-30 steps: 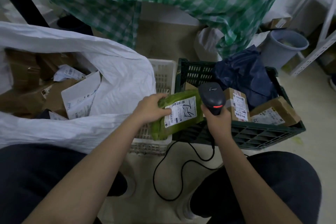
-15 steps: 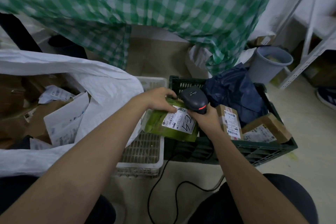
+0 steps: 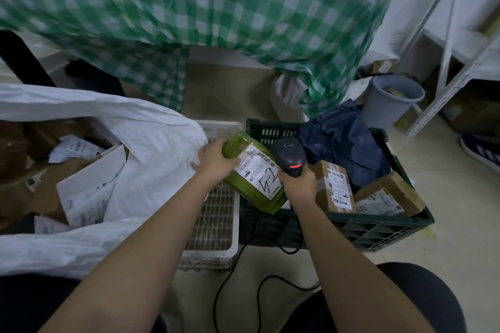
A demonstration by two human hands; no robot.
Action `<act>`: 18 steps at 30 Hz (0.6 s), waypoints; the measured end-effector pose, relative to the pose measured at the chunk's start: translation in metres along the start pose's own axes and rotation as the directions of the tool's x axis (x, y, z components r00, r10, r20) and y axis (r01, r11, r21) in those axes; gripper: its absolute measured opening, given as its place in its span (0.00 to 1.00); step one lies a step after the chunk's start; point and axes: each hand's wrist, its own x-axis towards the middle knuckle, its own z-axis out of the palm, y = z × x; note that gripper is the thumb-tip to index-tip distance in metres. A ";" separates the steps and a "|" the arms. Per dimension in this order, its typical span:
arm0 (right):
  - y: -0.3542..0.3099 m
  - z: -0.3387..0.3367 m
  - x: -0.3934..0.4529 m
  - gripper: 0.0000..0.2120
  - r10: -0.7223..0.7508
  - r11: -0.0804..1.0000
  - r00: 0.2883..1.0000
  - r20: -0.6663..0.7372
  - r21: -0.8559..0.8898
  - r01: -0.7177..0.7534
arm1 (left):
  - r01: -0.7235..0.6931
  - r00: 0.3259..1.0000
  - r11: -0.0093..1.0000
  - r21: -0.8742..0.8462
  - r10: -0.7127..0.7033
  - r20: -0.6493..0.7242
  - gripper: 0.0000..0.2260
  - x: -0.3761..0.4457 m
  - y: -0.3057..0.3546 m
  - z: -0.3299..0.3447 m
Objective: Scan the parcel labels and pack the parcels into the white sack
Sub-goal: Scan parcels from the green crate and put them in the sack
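Note:
My left hand (image 3: 216, 161) grips the upper end of a green parcel (image 3: 243, 189) whose white label with handwriting faces up. It hangs tilted over the gap between the white basket (image 3: 216, 224) and the dark green crate (image 3: 378, 230). My right hand (image 3: 299, 184) holds a black barcode scanner (image 3: 288, 154) with a red light, right beside the label. The white sack (image 3: 151, 159) lies open at the left with several cardboard boxes and labelled parcels inside. Two brown boxes (image 3: 334, 186) (image 3: 389, 199) and a dark blue bag (image 3: 346, 143) sit in the crate.
A green checked cloth (image 3: 216, 21) hangs over a table behind. A grey bin (image 3: 389, 100) and a white metal shelf (image 3: 460, 62) stand at the right, with a shoe (image 3: 481, 150) on the floor. The scanner's black cable (image 3: 243, 286) loops on the floor between my knees.
My left hand has lifted the green parcel and turned it, so its label now runs lengthwise toward me. The scanner has stayed next to the label. The camera has tilted upward.

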 end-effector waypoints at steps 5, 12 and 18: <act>0.003 -0.007 0.004 0.06 0.099 0.993 0.995 -0.017 0.070 -0.097 | -0.036 0.982 0.961 -0.273 0.085 0.169 0.27 -0.008 -0.002 -0.003; 0.003 -0.010 0.000 0.15 0.200 0.949 0.980 -0.026 0.252 -0.187 | -0.074 0.997 0.915 -0.395 0.061 -0.046 0.32 -0.020 0.005 0.005; 0.010 -0.003 -0.017 0.15 0.288 0.878 0.957 0.039 0.388 -0.280 | 0.026 0.994 0.883 -0.468 0.029 0.109 0.37 -0.031 0.000 0.008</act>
